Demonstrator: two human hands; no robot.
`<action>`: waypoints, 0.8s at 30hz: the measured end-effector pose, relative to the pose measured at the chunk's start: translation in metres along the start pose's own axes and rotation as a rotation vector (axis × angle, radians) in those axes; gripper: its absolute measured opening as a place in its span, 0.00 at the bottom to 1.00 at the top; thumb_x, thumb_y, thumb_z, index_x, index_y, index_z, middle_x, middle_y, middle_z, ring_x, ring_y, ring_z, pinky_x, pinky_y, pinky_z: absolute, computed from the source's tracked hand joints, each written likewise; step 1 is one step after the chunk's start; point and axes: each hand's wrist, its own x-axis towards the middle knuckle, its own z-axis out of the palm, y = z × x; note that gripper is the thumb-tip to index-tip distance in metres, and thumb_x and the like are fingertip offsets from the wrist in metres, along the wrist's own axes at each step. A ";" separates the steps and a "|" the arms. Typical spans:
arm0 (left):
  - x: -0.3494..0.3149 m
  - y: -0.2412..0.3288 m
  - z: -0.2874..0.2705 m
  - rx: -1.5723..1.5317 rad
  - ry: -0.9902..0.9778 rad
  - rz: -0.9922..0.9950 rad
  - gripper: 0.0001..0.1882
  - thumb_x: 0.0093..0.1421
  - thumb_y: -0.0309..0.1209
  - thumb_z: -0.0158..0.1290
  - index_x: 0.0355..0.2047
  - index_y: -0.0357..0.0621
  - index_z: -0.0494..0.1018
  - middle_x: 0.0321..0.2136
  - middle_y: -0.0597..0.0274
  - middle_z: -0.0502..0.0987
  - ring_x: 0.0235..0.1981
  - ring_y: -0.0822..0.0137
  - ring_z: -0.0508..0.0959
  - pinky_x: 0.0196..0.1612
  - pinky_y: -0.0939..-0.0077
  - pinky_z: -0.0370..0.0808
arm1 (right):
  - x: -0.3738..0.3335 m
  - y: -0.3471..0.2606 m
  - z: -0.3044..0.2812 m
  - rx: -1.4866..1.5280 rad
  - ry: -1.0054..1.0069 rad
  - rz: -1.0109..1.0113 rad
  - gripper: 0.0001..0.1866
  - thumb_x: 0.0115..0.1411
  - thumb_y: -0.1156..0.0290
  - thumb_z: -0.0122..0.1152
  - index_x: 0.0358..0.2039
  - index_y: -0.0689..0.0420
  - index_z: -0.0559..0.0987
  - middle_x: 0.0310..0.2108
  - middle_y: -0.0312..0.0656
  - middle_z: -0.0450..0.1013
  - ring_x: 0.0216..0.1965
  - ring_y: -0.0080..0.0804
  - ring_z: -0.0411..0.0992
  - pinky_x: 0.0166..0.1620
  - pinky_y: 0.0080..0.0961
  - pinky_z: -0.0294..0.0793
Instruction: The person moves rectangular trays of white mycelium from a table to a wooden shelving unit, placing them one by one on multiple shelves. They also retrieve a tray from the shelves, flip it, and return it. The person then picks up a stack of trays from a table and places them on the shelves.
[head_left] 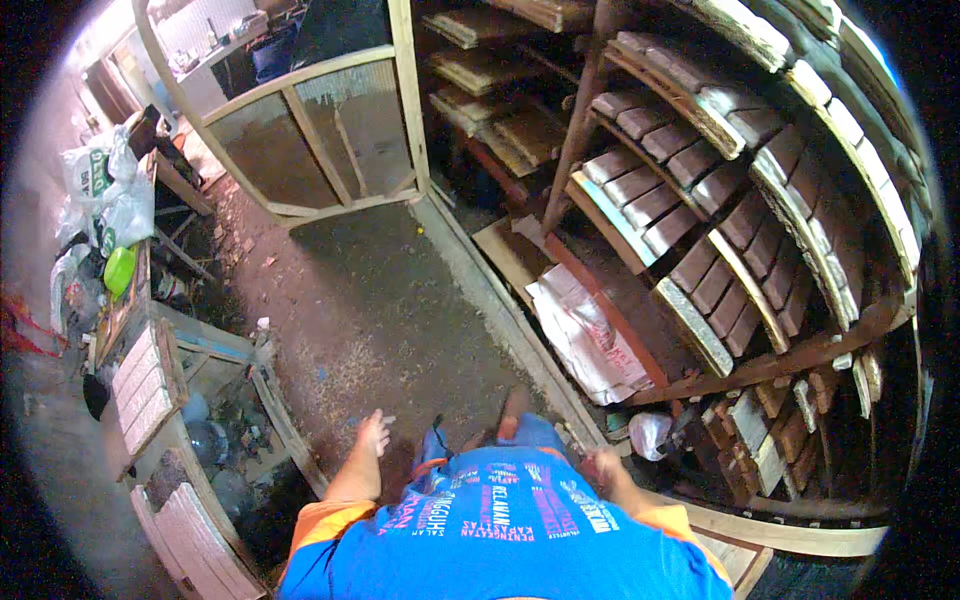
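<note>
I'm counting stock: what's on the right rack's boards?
Mostly rows of brown blocks. Upper boards cover parts of lower rows, so I can't see them all.

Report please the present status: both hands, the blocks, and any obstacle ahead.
Left hand open, nothing visible in it. Right hand blurred, grip unclear. Brown blocks on rack, right side. Wooden-framed panel standing ahead.
</note>
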 end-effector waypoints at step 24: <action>0.106 0.287 0.038 -0.137 0.034 0.095 0.19 0.60 0.47 0.54 0.45 0.50 0.69 0.36 0.64 0.71 0.33 0.63 0.72 0.38 0.61 0.70 | 0.164 -0.463 0.356 -0.356 -0.234 -0.255 0.16 0.54 0.62 0.66 0.37 0.58 0.74 0.30 0.39 0.74 0.27 0.27 0.72 0.26 0.26 0.71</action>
